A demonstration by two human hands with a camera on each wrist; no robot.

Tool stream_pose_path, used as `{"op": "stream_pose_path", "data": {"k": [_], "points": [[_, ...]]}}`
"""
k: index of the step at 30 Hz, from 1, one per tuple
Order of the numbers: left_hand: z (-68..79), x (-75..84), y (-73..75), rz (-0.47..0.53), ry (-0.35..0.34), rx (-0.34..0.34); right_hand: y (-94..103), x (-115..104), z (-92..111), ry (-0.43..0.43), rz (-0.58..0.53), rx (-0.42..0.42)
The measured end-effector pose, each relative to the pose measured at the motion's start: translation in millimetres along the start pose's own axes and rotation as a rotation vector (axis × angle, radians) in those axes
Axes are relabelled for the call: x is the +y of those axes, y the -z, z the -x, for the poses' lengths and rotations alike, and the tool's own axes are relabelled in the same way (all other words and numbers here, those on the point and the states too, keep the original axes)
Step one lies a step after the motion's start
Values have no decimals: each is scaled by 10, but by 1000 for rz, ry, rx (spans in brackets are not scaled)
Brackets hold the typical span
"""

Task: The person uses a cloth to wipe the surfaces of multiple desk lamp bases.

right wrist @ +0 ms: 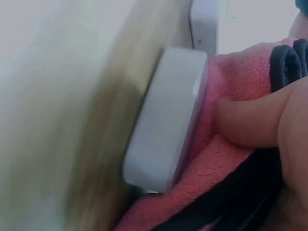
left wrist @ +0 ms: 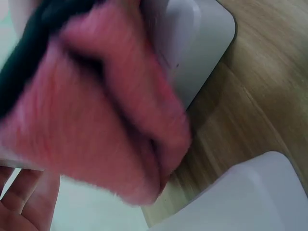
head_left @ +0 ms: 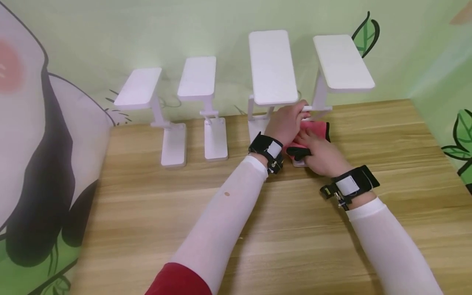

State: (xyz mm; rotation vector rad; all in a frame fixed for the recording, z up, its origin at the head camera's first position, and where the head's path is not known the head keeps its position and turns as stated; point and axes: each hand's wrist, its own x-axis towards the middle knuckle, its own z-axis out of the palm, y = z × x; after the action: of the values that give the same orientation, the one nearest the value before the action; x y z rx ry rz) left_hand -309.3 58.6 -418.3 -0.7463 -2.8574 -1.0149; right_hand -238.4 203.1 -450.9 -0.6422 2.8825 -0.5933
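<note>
At the right end of a row of white folding phone stands, my left hand (head_left: 285,123) grips the hinge bar of the rightmost stand (head_left: 343,61). The fingers (left wrist: 29,197) of this hand show at the lower left in the left wrist view. My right hand (head_left: 326,155) holds a pink cloth (head_left: 315,128) with black edging against that stand's base (right wrist: 166,120). In the right wrist view its thumb (right wrist: 250,120) presses into the folded cloth (right wrist: 240,72), beside the base's edge. The cloth covers much of the base.
Close left of my left hand stands another phone stand (head_left: 273,67), its base partly hidden. Two more stands, one nearer (head_left: 199,78) and one at the far left (head_left: 140,88), stand along the wall (head_left: 228,24). All are on a wood-grain table (head_left: 258,246).
</note>
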Motion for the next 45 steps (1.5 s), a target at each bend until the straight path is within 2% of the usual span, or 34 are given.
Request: {"op": "stream_pose_path", "data": {"k": [7,10,13,20,24,34,41,45], "points": [[9,-33,29,-17,0,19,-8,-190,477,-15,34,-79],[5,-38,35,-23,2,26,0,-225,579,-14,32,-100],[-8,-49,20,-15,2,31,1,-185,510,-8,18,-94],[-20,-47,-28,3,28,20,-61,56,-35,43,3,2],[-2,-25,-34,-4,29,-2,-64,142,-181,35,-27,40],[-53,-71,-10,38,48,-11,8,40,-111,76,-11,19],[-62,-189,62,39,108,-29,91,-160,-31,-14,-64,49],[73,-315,190,32,99,-48,102,-324,52,-54,-24,80]]}}
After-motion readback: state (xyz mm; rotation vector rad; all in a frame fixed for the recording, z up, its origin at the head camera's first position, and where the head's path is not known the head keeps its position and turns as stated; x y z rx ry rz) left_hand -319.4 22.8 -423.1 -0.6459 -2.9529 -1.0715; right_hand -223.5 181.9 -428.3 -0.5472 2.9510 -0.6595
